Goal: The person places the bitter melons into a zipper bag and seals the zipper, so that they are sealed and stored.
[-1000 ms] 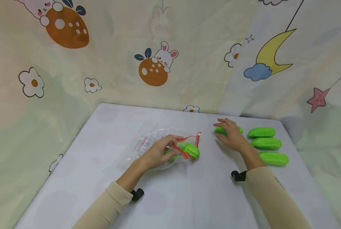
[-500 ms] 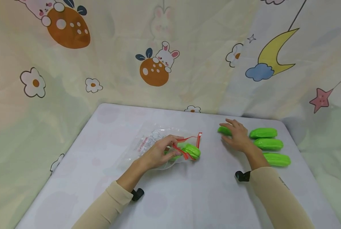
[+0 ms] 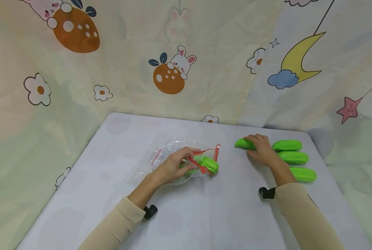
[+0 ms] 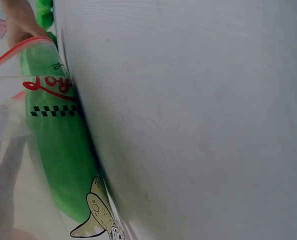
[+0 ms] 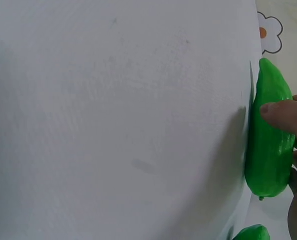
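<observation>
Bag (image 3: pixel 164 152): clear printed plastic, lying down, red-edged mouth open rightward, pinched by left hand (image 3: pixel 173 166)
Bagged gourd (image 3: pixel 209 164): green, ribbed, lengthwise inside, end at the mouth
Held gourd (image 3: pixel 244 143): glossy green, tapered tip pointing left, gripped by right hand (image 3: pixel 262 150)
Loose gourds (image 3: pixel 293 157): three, green, side by side, right of the held one; front one partly hidden

The vegetable (image 3: pixel 244 143) right of centre is bright green, as are the three vegetables (image 3: pixel 293 157) at the right and the bagged vegetable (image 3: pixel 209 164) at centre. The clear bag (image 3: pixel 168 149) has a red rim (image 3: pixel 217 152), red lettering (image 4: pixel 53 84) and a black checker strip (image 4: pixel 53 111). The white worktop (image 3: pixel 229 208) shows faint, perhaps grey, blotches. Sleeves (image 3: pixel 114 222) are beige; the cream backdrop (image 3: pixel 217 41) carries a yellow moon (image 3: pixel 292 57).
</observation>
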The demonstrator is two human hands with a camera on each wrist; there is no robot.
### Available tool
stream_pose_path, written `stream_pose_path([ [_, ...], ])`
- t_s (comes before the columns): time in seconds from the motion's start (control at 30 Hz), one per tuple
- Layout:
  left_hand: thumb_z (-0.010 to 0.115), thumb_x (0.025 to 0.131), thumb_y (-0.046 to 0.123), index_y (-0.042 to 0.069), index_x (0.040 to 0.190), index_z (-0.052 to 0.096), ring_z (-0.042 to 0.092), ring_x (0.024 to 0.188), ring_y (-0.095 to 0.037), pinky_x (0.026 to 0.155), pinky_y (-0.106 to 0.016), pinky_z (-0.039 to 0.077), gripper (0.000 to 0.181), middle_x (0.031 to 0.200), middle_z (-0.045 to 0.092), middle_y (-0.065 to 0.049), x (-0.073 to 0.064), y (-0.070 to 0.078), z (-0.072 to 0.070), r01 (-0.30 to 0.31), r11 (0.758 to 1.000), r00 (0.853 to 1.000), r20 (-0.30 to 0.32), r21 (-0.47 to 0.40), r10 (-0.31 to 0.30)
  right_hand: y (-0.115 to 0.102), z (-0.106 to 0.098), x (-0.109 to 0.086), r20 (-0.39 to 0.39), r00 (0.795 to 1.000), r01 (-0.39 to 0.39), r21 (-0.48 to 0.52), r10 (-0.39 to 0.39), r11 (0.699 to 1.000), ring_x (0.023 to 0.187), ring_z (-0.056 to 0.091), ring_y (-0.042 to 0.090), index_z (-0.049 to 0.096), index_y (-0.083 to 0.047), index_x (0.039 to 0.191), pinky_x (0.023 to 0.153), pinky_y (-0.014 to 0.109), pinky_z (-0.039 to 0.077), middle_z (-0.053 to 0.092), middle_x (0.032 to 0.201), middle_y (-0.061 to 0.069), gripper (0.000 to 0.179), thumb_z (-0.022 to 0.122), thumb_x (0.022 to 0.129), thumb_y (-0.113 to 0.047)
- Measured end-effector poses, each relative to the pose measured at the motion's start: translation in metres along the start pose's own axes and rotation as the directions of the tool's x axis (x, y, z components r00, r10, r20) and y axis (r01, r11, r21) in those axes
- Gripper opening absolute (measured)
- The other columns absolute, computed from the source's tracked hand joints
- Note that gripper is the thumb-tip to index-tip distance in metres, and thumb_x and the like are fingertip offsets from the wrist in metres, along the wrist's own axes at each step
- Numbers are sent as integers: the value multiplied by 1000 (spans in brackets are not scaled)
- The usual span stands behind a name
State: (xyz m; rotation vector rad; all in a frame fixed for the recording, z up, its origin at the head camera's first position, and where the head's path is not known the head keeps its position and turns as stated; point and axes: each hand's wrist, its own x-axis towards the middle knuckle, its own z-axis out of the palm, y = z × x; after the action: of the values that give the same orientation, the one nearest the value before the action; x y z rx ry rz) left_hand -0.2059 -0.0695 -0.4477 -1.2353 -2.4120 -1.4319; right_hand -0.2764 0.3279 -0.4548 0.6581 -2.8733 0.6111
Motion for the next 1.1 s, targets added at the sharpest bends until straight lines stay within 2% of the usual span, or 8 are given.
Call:
stream_pose_path([
  [0.1,78,92,9,3,112,54,63,120,-25,84,-29,60,32,142,61,-4,-1,0,0,2,1000,1000,0,-2,-2,-2,-3,-1,18,1000,-21,-16,22,1000,130,38,57,60,-3,135,100,75,31,54,138,29,46,72,90,-3],
  [0.23,78,92,10,3,112,54,63,121,-26,84,-29,60,32,142,61,-5,-1,-1,0,-5,1000,1000,-3,-5,5,-5,-4,-4,56,997,-59,-27,60,998,134,39,54,60,-10,140,98,76,27,51,145,25,48,71,93,-8],
  [0.37,77,93,12,3,111,53,63,122,-27,83,-30,60,32,143,61,-6,-2,-1,0,-14,1000,1000,-4,-1,14,-3,-3,-7,59,997,-41,-51,44,998,131,46,53,60,-11,141,95,77,32,50,144,24,51,72,92,-11],
  [0.5,77,93,15,5,111,52,63,123,-28,85,-30,60,32,143,61,-7,-3,-1,0,-25,1000,1000,-3,13,25,-2,0,-11,66,998,-23,-11,24,1000,124,50,52,58,-9,144,93,74,41,47,138,27,56,75,90,-9],
  [0.63,77,93,15,9,109,52,62,125,-27,88,-29,59,31,144,60,-7,-1,-2,1,-41,999,999,0,19,41,-2,2,-16,87,995,-47,39,43,998,118,53,49,52,-8,149,97,65,45,41,136,28,64,76,90,-9],
  [0.77,77,93,18,11,107,51,64,122,-24,93,-29,57,30,143,60,-5,0,-2,1,-42,999,999,0,34,42,-3,3,-18,89,994,-60,43,56,997,116,52,48,49,-9,151,95,63,46,40,137,28,68,76,89,-10],
  [1.0,78,92,13,2,110,54,65,115,-30,83,-28,60,33,137,63,-9,-2,-2,-1,-32,999,999,-17,18,32,-8,4,-18,93,995,-40,53,35,998,117,49,47,47,-9,152,95,62,44,39,138,28,70,75,87,-9],
  [1.1,77,93,15,6,109,53,65,119,-28,87,-28,59,30,141,62,-8,-3,-1,-1,-30,999,1000,-7,19,30,-10,6,-21,112,992,-61,58,55,996,119,48,46,45,-9,154,96,61,44,38,140,28,72,74,88,-9],
])
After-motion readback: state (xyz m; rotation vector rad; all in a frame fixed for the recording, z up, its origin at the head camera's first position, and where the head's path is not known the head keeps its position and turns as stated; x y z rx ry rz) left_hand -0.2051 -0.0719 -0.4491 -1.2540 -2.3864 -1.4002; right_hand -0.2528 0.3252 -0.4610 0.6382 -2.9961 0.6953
